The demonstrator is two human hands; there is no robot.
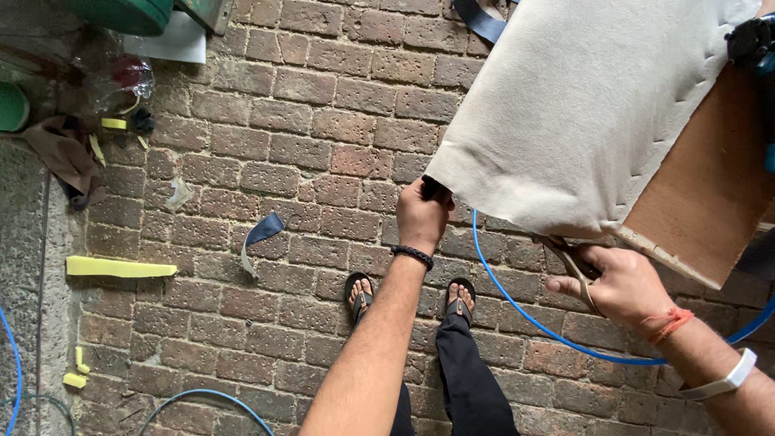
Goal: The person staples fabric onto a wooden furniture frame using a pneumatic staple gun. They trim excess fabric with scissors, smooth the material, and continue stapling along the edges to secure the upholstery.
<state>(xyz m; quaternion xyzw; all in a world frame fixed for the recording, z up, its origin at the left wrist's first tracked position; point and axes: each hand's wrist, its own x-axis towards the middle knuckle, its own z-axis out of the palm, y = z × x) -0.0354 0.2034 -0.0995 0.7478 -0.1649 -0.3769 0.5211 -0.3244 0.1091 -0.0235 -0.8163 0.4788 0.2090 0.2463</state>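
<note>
— Two hands on one cloth (581,105)?
— Yes: left hand (421,214) fists its corner, pulling it taut over the board (710,186); right hand (617,282) has fingers through scissors (575,266) at the hem — taut cloth likely cuts cleaner.

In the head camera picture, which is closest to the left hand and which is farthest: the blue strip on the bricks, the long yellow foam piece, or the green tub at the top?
From the left hand, which grips the edge of the beige fabric:
1. Blue strip, on the bricks just to its left.
2. Long yellow foam piece, farther left, by the concrete edge.
3. Green tub, in the top left corner.
</note>
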